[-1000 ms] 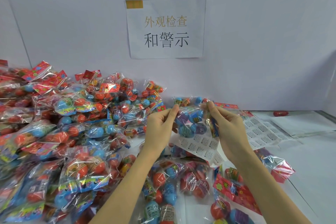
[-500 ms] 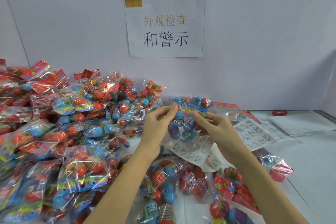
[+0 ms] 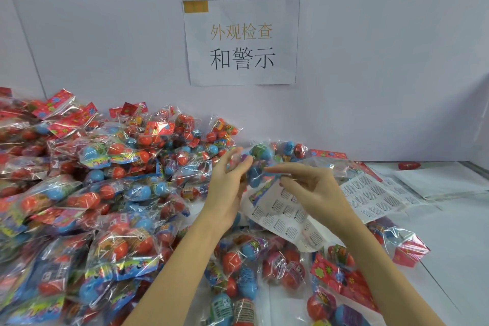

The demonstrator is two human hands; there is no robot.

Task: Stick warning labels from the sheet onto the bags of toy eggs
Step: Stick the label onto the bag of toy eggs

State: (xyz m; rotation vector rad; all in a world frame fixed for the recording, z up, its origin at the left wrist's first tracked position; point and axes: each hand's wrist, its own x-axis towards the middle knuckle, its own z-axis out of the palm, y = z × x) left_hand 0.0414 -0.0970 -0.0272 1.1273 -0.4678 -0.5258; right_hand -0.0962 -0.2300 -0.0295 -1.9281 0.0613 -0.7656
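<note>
Between our hands: bag of toy eggs (image 3: 258, 167) | left hand (image 3: 227, 185) grips it, blurred | right hand (image 3: 312, 188) loose, fingertips beside it | label sheet (image 3: 288, 217) just below both

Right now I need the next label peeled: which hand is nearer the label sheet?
Right. The right hand hovers directly over the label sheet; the left hand is off its left edge, at the bag between them.
</note>
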